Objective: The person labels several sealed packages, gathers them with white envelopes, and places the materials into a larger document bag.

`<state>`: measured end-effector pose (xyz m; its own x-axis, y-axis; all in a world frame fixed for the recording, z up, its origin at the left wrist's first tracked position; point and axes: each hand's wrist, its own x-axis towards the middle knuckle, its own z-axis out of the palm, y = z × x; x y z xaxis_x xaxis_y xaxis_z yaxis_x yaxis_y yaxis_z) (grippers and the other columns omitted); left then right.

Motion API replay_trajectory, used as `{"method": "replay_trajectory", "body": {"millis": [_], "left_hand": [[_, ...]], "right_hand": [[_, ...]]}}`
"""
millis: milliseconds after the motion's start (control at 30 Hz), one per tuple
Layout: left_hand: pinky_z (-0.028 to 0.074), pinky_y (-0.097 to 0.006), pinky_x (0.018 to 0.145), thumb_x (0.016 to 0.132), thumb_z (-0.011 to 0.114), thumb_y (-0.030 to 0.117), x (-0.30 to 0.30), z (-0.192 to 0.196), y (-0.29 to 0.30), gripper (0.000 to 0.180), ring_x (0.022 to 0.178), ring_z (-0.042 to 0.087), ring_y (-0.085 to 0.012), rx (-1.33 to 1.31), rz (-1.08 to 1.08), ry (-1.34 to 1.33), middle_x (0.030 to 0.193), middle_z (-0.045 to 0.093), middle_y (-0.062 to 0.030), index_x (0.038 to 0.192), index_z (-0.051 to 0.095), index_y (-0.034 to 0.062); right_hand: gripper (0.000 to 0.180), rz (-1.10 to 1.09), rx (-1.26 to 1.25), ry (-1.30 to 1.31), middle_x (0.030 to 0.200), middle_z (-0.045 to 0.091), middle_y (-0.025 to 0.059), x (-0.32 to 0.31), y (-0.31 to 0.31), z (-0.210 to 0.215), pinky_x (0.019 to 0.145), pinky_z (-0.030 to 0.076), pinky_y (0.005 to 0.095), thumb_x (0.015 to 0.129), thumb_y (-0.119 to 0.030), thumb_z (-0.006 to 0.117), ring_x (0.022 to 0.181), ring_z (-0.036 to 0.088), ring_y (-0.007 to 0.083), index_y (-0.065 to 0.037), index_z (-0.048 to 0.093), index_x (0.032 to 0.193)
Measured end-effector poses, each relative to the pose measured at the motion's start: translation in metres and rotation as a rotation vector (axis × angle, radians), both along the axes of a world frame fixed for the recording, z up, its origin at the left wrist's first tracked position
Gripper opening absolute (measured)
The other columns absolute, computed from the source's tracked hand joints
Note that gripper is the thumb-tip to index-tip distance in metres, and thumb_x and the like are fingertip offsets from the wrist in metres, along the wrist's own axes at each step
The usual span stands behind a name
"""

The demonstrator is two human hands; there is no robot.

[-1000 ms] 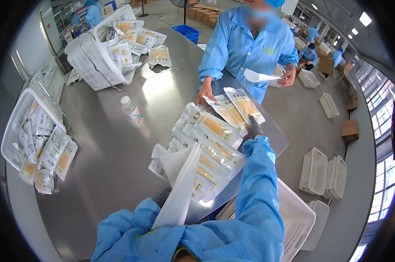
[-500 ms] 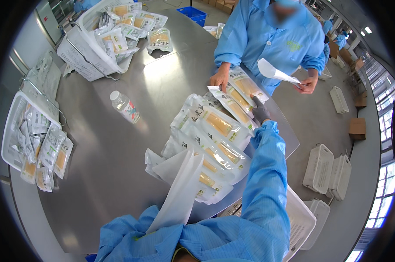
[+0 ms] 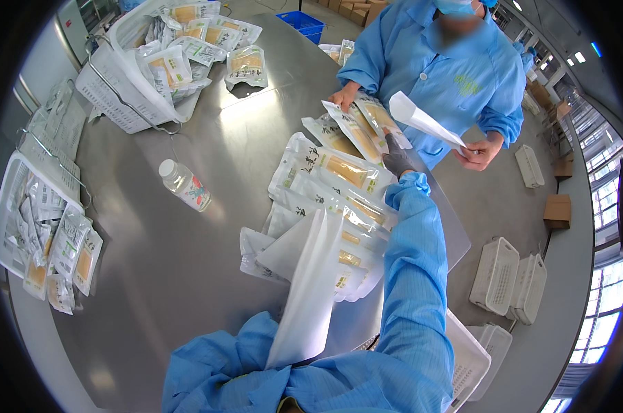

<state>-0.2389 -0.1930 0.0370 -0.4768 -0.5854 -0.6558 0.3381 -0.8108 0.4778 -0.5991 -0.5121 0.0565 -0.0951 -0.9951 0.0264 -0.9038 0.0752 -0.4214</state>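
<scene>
My right hand (image 3: 397,160), in a grey glove, reaches far across the steel table (image 3: 187,275) and touches the near end of clear packets with yellow contents (image 3: 363,131). A heap of the same packets (image 3: 332,186) lies under my blue sleeve. A tall white paper bag (image 3: 308,289) stands up from my left sleeve at the lower edge; the left hand itself is hidden behind it. Across the table a co-worker in blue presses one hand (image 3: 342,96) on the far packets and holds another white bag (image 3: 425,122) in the other hand.
A small plastic bottle (image 3: 184,184) lies left of the heap. A white wire basket (image 3: 119,96) of packets stands at the back left, a tray (image 3: 8,206) of packets at the left edge. White baskets (image 3: 508,279) and a cardboard box (image 3: 558,210) sit on the floor at right.
My right arm has stretched farther out to the far packets. The co-worker's hand has come down onto those packets, and the white bag in the other hand has stayed raised.
</scene>
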Motion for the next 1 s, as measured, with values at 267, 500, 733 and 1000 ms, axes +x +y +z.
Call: {"method": "replay_trajectory", "body": {"millis": [267,500,733,1000], "left_hand": [[0.048,-0.032,0.058,0.09,0.06,0.018,-0.053,0.015,-0.038,0.027,0.077,0.06,-0.0215,-0.051,0.067,0.024,0.103,0.062,-0.0113,0.113,0.055,0.0044],[0.047,-0.031,0.051,0.091,0.062,0.032,-0.072,-0.034,-0.09,0.041,0.068,0.06,-0.0149,-0.289,0.325,-0.3,0.098,0.063,-0.0055,0.121,0.053,0.0066],[0.049,-0.04,0.092,0.094,0.057,0.024,-0.01,0.008,-0.051,0.039,0.107,0.059,-0.0253,0.0,0.186,0.004,0.121,0.058,-0.0108,0.127,0.049,0.0041],[0.055,-0.044,0.081,0.093,0.057,0.022,0.178,-0.04,0.081,0.043,0.097,0.063,-0.0311,-0.121,0.331,-0.381,0.116,0.06,-0.0181,0.128,0.048,-0.0011]], "right_hand": [[0.043,0.158,-0.092,-0.041,0.116,0.061,0.0181,-0.035,0.049,0.044,0.088,0.046,0.0407,0.087,-0.02,0.056,0.105,0.059,0.0354,-0.017,0.053,0.13],[0.048,-0.008,-0.456,0.051,0.122,0.059,0.0161,0.021,0.257,0.04,0.089,0.047,0.0418,0.086,-0.022,0.065,0.109,0.058,0.0365,-0.009,0.051,0.131],[0.039,-0.257,-0.189,-0.435,0.106,0.061,0.0187,0.136,0.447,-0.032,0.086,0.046,0.0387,0.091,-0.029,0.057,0.1,0.059,0.0328,-0.002,0.057,0.119],[0.029,-0.104,-0.305,-0.927,0.114,0.062,0.0108,0.193,0.464,-0.053,0.082,0.051,0.0261,0.091,-0.008,0.058,0.098,0.06,0.0164,-0.002,0.057,0.12]]}}
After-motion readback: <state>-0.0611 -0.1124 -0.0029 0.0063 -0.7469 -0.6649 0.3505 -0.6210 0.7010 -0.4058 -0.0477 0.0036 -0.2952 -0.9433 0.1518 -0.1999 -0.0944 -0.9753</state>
